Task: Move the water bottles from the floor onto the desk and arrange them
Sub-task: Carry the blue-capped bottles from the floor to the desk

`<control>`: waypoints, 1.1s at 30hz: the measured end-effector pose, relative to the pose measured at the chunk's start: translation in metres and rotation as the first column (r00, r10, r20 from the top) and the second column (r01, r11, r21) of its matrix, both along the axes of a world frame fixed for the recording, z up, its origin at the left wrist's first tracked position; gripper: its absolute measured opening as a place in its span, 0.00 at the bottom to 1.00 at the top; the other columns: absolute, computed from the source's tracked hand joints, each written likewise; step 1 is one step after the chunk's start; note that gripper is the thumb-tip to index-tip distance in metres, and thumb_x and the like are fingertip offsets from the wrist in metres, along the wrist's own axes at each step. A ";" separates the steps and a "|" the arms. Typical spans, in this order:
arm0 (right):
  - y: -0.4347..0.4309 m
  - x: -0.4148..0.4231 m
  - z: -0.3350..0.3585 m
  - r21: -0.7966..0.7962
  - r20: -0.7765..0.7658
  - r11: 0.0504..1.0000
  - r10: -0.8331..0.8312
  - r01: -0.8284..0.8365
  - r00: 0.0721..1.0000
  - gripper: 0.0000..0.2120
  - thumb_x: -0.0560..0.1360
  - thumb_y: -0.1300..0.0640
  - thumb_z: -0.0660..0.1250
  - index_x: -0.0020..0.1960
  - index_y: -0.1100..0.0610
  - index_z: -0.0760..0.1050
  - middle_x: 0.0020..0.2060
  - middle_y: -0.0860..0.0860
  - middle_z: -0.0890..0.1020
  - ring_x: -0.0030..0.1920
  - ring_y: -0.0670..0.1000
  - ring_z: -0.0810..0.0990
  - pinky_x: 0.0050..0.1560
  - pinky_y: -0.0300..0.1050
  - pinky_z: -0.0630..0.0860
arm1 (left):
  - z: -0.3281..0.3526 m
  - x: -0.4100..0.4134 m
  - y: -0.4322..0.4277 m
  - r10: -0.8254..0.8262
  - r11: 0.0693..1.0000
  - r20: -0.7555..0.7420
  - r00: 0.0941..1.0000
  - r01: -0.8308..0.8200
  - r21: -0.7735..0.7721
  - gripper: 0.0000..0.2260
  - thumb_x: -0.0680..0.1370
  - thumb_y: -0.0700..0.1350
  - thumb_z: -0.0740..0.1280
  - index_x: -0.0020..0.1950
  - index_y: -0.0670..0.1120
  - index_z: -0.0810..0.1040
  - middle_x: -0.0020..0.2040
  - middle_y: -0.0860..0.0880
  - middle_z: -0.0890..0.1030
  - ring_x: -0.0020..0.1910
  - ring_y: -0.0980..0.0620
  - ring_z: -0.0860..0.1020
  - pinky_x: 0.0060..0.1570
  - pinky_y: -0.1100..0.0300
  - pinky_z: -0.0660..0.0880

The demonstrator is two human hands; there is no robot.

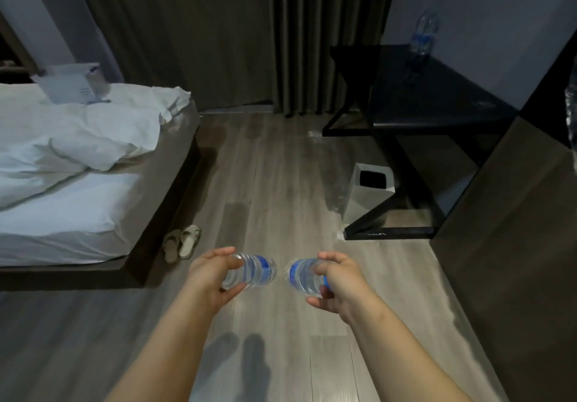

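My left hand [209, 276] grips a clear water bottle with a blue label [256, 272], held sideways above the wooden floor. My right hand [338, 283] grips a second clear bottle with a blue label [301, 273], also sideways, its end facing the first. The two bottles nearly meet in the middle. The dark desk [437, 101] stands at the far right, well ahead of both hands. One more water bottle [424, 31] stands upright at the desk's back edge by the wall.
A grey waste bin [368, 197] sits on the floor beside the desk's black frame. A bed with white sheets [68, 183] fills the left side, slippers [182, 242] by its corner. Dark curtains [234, 36] hang at the back. A dark cabinet [515, 245] rises on the right.
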State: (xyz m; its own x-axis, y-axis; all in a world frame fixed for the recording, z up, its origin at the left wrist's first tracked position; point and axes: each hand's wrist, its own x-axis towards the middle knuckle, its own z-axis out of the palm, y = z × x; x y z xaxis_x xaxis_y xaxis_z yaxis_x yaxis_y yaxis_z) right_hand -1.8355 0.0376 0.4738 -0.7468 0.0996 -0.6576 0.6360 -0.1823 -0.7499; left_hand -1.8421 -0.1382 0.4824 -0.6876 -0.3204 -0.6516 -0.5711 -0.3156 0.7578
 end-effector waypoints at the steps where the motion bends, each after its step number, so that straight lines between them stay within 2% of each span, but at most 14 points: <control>1: 0.004 -0.017 0.001 0.000 -0.001 1.000 -0.001 0.001 1.000 0.15 0.75 0.68 0.59 0.58 0.55 0.70 0.38 0.52 0.71 0.29 0.48 0.67 0.29 0.45 0.76 | -0.002 -0.019 0.004 -0.005 1.000 0.003 1.000 0.005 -0.012 0.11 0.75 0.32 0.66 0.53 0.44 0.76 0.56 0.43 0.71 0.54 0.42 0.73 0.40 0.53 0.77; 4: 0.014 -0.066 -0.001 -0.007 0.013 1.000 -0.021 0.021 1.000 0.14 0.75 0.69 0.58 0.56 0.55 0.70 0.36 0.53 0.71 0.29 0.48 0.66 0.31 0.47 0.75 | -0.010 -0.075 0.014 -0.017 1.000 0.005 1.000 0.017 -0.006 0.09 0.75 0.32 0.66 0.47 0.46 0.76 0.56 0.43 0.71 0.54 0.42 0.72 0.42 0.51 0.77; 6: 0.018 -0.102 -0.005 0.002 0.031 0.999 -0.043 0.043 0.999 0.14 0.75 0.70 0.57 0.55 0.55 0.69 0.36 0.53 0.70 0.30 0.49 0.67 0.32 0.47 0.74 | -0.017 -0.116 0.020 -0.027 1.000 0.013 1.000 0.027 0.011 0.10 0.75 0.32 0.65 0.49 0.46 0.75 0.57 0.43 0.71 0.55 0.42 0.72 0.45 0.50 0.77; 8: 0.019 -0.145 -0.008 0.017 0.039 0.999 -0.034 0.033 0.999 0.13 0.75 0.70 0.57 0.55 0.55 0.69 0.36 0.53 0.70 0.30 0.48 0.67 0.31 0.46 0.73 | -0.024 -0.160 0.023 -0.033 0.998 0.008 0.999 0.032 0.052 0.10 0.75 0.32 0.66 0.51 0.46 0.75 0.58 0.42 0.71 0.56 0.42 0.72 0.40 0.51 0.76; 10: 0.017 -0.191 -0.010 0.038 0.041 0.999 -0.040 0.039 0.998 0.14 0.75 0.69 0.57 0.56 0.55 0.69 0.36 0.53 0.71 0.29 0.48 0.66 0.31 0.46 0.73 | -0.030 -0.209 0.025 -0.030 0.998 0.008 1.000 0.029 0.063 0.10 0.74 0.32 0.66 0.49 0.46 0.76 0.58 0.43 0.72 0.55 0.43 0.72 0.36 0.53 0.76; 13: 0.014 -0.259 -0.005 0.023 0.021 0.998 -0.059 0.059 0.998 0.13 0.75 0.69 0.57 0.54 0.55 0.68 0.34 0.53 0.71 0.28 0.48 0.66 0.32 0.46 0.72 | -0.029 -0.284 0.027 -0.042 0.997 -0.001 0.999 0.041 0.064 0.11 0.74 0.31 0.65 0.43 0.47 0.75 0.55 0.44 0.72 0.55 0.45 0.71 0.34 0.55 0.74; 15: 0.015 -0.302 -0.001 0.014 0.006 0.997 -0.072 0.072 0.997 0.13 0.75 0.69 0.57 0.55 0.55 0.68 0.35 0.52 0.72 0.27 0.48 0.66 0.31 0.45 0.72 | -0.023 -0.330 0.031 -0.039 0.998 -0.015 0.999 0.039 0.055 0.10 0.74 0.31 0.65 0.46 0.46 0.75 0.52 0.44 0.74 0.54 0.45 0.71 0.34 0.55 0.74; 18: 0.019 -0.365 0.002 0.023 -0.034 0.997 -0.073 0.074 0.997 0.14 0.75 0.67 0.58 0.57 0.55 0.69 0.38 0.52 0.73 0.26 0.47 0.68 0.26 0.41 0.74 | -0.008 -0.391 0.037 -0.054 0.997 -0.030 0.998 0.056 0.052 0.10 0.75 0.30 0.64 0.49 0.45 0.74 0.41 0.45 0.73 0.48 0.44 0.73 0.38 0.54 0.74; 20: 0.020 -0.407 0.004 0.018 -0.052 0.996 -0.088 0.089 0.995 0.15 0.75 0.67 0.59 0.59 0.55 0.70 0.38 0.52 0.73 0.22 0.45 0.69 0.23 0.38 0.74 | 0.001 -0.429 0.039 -0.072 0.997 -0.046 0.996 0.073 0.039 0.10 0.75 0.30 0.64 0.49 0.44 0.74 0.39 0.46 0.72 0.40 0.46 0.74 0.38 0.54 0.74; 22: 0.021 -0.450 0.005 0.008 -0.056 0.994 -0.106 0.107 0.993 0.15 0.75 0.67 0.59 0.59 0.55 0.71 0.37 0.51 0.73 0.15 0.42 0.68 0.24 0.39 0.73 | 0.007 -0.469 0.042 -0.085 0.996 -0.056 0.995 0.086 0.020 0.09 0.76 0.31 0.64 0.49 0.44 0.74 0.39 0.46 0.73 0.38 0.48 0.73 0.38 0.54 0.74; 26: 0.026 -0.539 0.004 -0.021 -0.065 0.993 -0.118 0.117 0.991 0.16 0.74 0.68 0.59 0.59 0.56 0.71 0.33 0.52 0.72 0.12 0.41 0.65 0.22 0.36 0.73 | 0.012 -0.550 0.048 -0.065 0.998 -0.075 0.995 0.066 0.003 0.10 0.75 0.31 0.65 0.50 0.44 0.74 0.39 0.47 0.71 0.46 0.45 0.73 0.42 0.52 0.76; 30: 0.036 -0.632 0.005 -0.025 -0.097 0.995 -0.098 0.096 0.991 0.17 0.75 0.68 0.58 0.61 0.57 0.71 0.33 0.52 0.72 0.11 0.41 0.66 0.19 0.35 0.72 | 0.016 -0.636 0.059 -0.082 0.997 -0.117 0.990 0.080 -0.023 0.10 0.75 0.31 0.64 0.43 0.46 0.73 0.39 0.47 0.72 0.36 0.50 0.72 0.30 0.58 0.76; 33: 0.044 -0.702 0.013 -0.026 -0.117 0.997 -0.070 0.067 0.991 0.17 0.75 0.69 0.58 0.62 0.58 0.70 0.33 0.52 0.71 0.11 0.41 0.66 0.16 0.35 0.71 | 0.026 -0.698 0.075 -0.019 1.000 -0.116 0.993 0.020 0.002 0.09 0.76 0.30 0.64 0.50 0.43 0.74 0.37 0.46 0.71 0.33 0.50 0.70 0.20 0.64 0.74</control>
State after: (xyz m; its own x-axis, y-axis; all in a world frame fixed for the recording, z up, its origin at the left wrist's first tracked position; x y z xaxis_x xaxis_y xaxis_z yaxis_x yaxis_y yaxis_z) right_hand -2.5373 0.0820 0.4864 -0.8109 0.1396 -0.5683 0.5291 -0.2401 -0.8139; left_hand -2.5400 -0.0637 0.5086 -0.7645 -0.3042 -0.5684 -0.4858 -0.3078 0.8181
